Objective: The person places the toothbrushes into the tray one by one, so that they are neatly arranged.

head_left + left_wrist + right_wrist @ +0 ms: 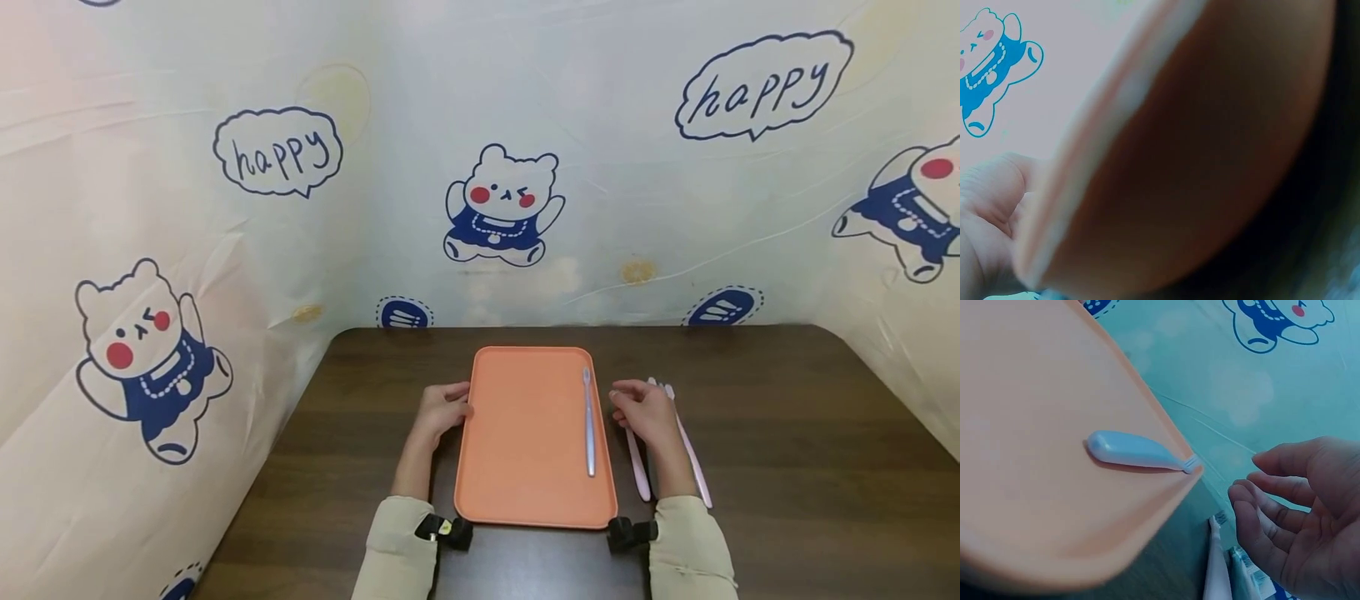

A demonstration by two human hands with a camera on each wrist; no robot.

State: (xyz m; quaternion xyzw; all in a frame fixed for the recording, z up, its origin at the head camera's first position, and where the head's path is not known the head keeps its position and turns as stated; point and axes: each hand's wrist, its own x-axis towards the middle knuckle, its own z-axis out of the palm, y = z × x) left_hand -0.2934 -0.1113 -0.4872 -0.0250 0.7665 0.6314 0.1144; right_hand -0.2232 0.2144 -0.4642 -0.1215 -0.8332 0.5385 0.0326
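An orange rectangular tray [525, 433] lies in front of the person, with a pale blue toothbrush [589, 442] along its right side. At the tray's left edge, the left hand [442, 410] holds the rim between thumb and fingers; in the left wrist view the tray's edge hides its fingertips. Just off the right edge is the right hand [648, 412], fingers loosely curved and nothing between them. Below and behind it lie a pink toothbrush [640, 475] and another pink handle [696, 467], partly covered by the hand. The right wrist view shows bristles on a pale toothbrush [1215, 562].
Everything stands on a dark wooden table [795, 433]. A pale cloth [600, 208] printed with bears and "happy" bubbles surrounds it at the back and sides. Beside the pale toothbrush, a greenish item with a white printed patch [1250, 575] is partly visible.
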